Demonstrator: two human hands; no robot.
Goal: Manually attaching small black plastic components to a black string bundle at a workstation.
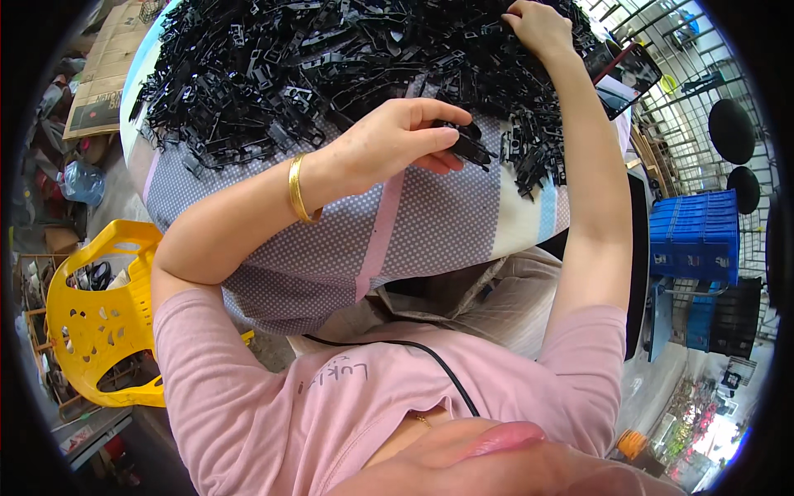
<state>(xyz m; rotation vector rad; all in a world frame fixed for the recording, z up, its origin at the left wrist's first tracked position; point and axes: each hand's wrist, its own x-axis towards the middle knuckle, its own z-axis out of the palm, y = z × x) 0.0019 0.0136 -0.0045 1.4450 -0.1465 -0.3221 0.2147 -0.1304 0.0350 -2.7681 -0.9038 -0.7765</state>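
A large heap of small black plastic clip-like parts (248,87) covers the far half of a table with a dotted cloth (447,211). My left hand (405,142), with a gold bangle (298,188) at the wrist, is closed around several black plastic parts (469,147) in front of the heap. Their ends stick out past the fingertips. At the far right of the heap, my right hand (542,29) has its fingers bent and pressed together against the parts. What lies between those fingertips is hidden. A smaller cluster of black parts (531,153) lies between my two arms.
A yellow plastic chair (99,318) stands to the left, with a cardboard box (103,78) beyond it. Blue crates (693,236) and a wire rack (641,25) are on the right. A dark box-like object (630,76) sits by the table's right edge.
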